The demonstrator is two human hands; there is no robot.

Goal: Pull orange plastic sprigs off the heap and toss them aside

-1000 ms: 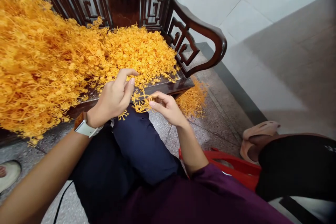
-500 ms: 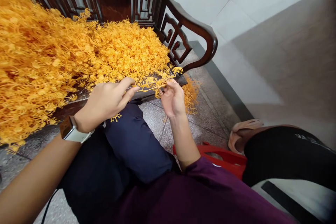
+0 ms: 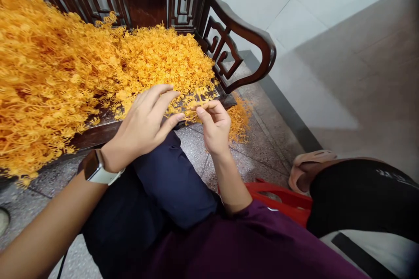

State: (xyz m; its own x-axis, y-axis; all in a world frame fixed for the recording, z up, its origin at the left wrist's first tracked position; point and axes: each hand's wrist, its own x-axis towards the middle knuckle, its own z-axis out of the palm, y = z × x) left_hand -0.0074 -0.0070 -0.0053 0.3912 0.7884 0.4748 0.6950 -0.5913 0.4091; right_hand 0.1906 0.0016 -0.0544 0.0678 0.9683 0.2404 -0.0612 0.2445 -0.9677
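Observation:
My left hand (image 3: 144,126) hovers over the front edge of a dark wooden bench (image 3: 98,133), fingers stretched forward and slightly apart, fingertips touching a small orange plastic sprig (image 3: 193,107). My right hand (image 3: 214,126) pinches that same sprig between thumb and forefinger just past my knee. A white smartwatch (image 3: 94,168) sits on my left wrist. A huge heap of orange plastic sprigs (image 3: 65,74) covers the bench seat behind both hands.
The carved bench armrest (image 3: 248,48) curves up at the right. More orange sprigs (image 3: 240,117) lie on the speckled floor beside it. A red plastic stool (image 3: 281,200) is under me. Another person's black-clad leg (image 3: 363,196) and a pink slipper (image 3: 310,168) are at the right.
The sprig, stretched out between both hands half a second ago, is now bunched at my right fingertips. My left fingers have spread and extended, and the hands have come closer together.

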